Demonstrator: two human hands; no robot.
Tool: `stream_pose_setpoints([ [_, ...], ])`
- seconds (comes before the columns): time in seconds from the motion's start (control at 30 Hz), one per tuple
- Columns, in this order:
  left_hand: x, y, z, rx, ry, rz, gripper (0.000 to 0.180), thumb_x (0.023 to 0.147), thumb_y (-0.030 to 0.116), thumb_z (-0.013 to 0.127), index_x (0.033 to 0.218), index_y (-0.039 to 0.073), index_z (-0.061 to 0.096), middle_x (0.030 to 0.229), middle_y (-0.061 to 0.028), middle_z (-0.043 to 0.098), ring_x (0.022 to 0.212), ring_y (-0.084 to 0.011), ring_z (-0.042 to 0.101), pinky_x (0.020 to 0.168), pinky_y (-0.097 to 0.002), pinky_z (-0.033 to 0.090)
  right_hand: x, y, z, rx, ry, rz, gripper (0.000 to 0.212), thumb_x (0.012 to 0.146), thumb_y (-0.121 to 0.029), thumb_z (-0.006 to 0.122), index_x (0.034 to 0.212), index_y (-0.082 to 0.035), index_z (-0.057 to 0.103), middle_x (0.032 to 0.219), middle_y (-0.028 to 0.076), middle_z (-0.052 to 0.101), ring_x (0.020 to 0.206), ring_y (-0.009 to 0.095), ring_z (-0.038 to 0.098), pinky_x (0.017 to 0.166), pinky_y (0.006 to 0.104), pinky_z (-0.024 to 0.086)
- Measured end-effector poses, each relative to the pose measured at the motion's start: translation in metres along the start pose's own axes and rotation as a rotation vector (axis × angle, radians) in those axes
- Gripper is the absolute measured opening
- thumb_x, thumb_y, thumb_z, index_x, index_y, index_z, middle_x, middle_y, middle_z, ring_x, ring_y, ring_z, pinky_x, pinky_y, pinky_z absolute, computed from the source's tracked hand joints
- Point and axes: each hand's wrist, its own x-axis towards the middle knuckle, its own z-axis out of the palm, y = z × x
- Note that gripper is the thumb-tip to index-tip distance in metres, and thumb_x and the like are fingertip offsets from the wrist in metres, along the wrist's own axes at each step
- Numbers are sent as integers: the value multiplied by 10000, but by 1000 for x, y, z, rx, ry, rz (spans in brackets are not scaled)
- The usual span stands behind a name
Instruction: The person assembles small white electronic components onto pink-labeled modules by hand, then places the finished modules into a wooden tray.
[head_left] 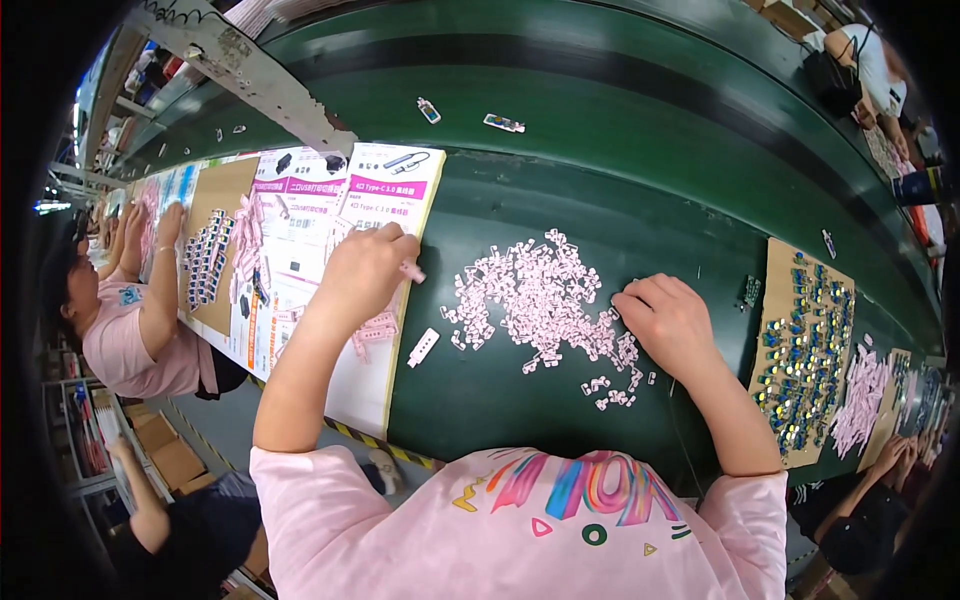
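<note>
Closest to you, a thin dark cable (682, 432) runs beside your right forearm; a sweep of that arm could snag it. Just beyond, loose caps (608, 396) lie apart from the main heap, where a dragging wrist could scatter them. To their left, a slotted pink housing (423, 347) rests on the green tabletop (520, 420) beside the printed cardboard (355, 405), easily knocked by your left forearm. Your right hand (664, 315) is curled at the right edge of the pink cap pile (540, 295); whether its fingertips grip a cap, I can't tell, but a careless push could spread the pile. Your left hand (368, 268), above the cardboard, has its fingers closed on a pink part (412, 272) that juts out sideways; a loose pinch could drop it among similar pieces.
</note>
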Motion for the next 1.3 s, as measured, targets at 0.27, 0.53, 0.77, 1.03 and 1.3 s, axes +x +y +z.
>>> stream_pose_setpoints([
  [0.27,23,10,6,-261,-7,-199,163,795,71,665,949,40,711,878,-90,695,692,-249,633,656,-340,513,13,-9,8,-130,-25,44,158,748,-47,673,887,-117,699,879,22,628,733,209,576,684,290,487],
  [0.53,41,7,28,-853,57,-286,149,803,67,670,951,53,675,797,-58,678,642,-170,600,611,-289,484,10,-5,1,241,40,173,128,751,-22,645,861,-74,683,819,45,620,705,234,566,657,309,486],
  [0.77,-7,-27,17,-671,330,-437,189,854,126,696,1027,49,699,796,-51,691,655,-132,596,615,-255,484,-3,3,-21,425,24,254,141,738,48,646,838,-45,682,805,50,655,700,215,570,657,291,471],
  [1.03,-127,-120,20,-378,459,-1060,238,878,223,674,1052,74,735,910,-44,744,766,-200,669,708,-305,518,0,1,-33,487,20,383,176,729,70,642,867,-21,702,827,69,669,723,204,586,677,284,476],
  [1.3,-150,-92,29,-192,707,-916,185,866,142,668,1016,56,733,936,-39,738,775,-200,662,716,-295,513,9,-7,-30,528,90,328,177,779,55,687,933,-16,739,874,77,702,717,177,609,636,254,467],
])
